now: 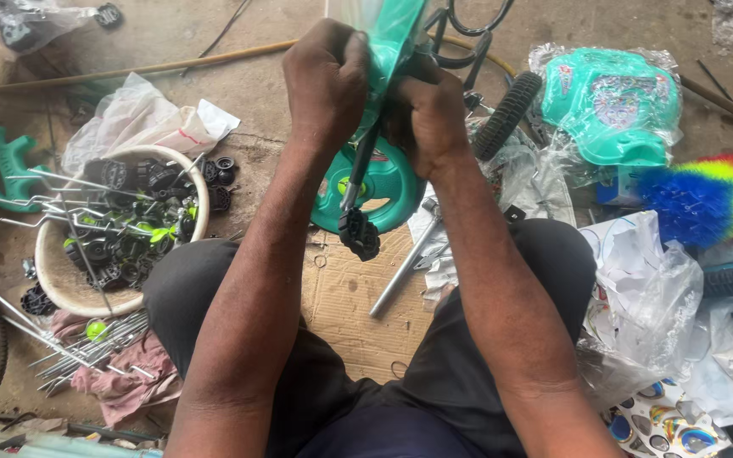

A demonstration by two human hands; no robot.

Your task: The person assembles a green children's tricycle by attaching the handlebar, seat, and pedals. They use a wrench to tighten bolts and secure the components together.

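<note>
Sitting on the floor [239, 93], a person works with both hands raised over the lap. The left hand [326, 80] has its fingers curled tight around a teal plastic part [392, 34] wrapped in clear film. The right hand [430, 114], touching the left, has its fingers closed on the same part where a black rod [360, 165] runs down from it. The rod ends in a black pedal [359, 234], which hangs in front of a teal wheel [392, 182]. A sheet of cardboard [358, 297] lies between the knees, with a metal tube [400, 271] on it. To the left, a white basin [65, 280] holds small black and green parts. To the right lie a wrapped teal seat [612, 102] and a black tyre [506, 114].
</note>
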